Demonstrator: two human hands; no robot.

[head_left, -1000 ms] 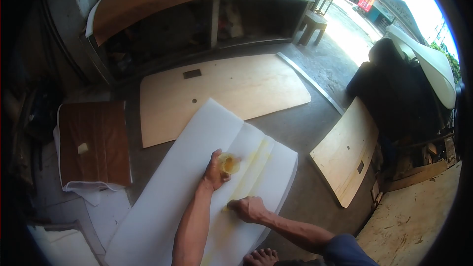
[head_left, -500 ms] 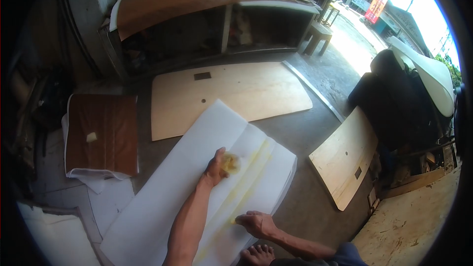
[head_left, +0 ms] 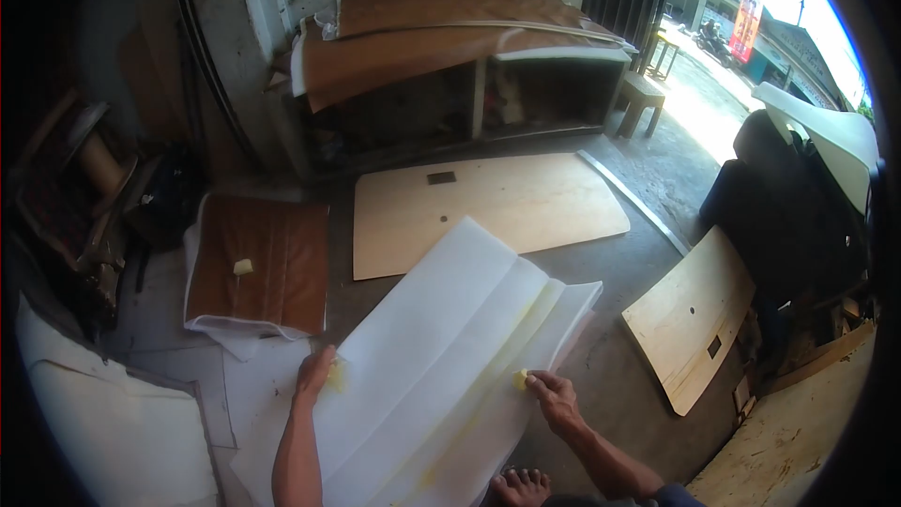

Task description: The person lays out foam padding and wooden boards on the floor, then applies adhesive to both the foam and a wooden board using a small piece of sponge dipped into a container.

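The left hand (head_left: 312, 377) clasped a cup (head_left: 336, 376), its tilting risking drips on the sheet (head_left: 422, 338) beside those fingers; the right hand's (head_left: 559, 404) fingertips pinched foam (head_left: 520, 379).

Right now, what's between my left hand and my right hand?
The white sheet, with yellow streaks nearer your right hand than your left hand; the head view shows it.

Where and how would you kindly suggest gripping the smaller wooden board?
I'd hook fingertips under the smaller wooden board at its edge facing the white sheet, from that side: it lies flat, with bare floor there, while a dark object crowds its far side.
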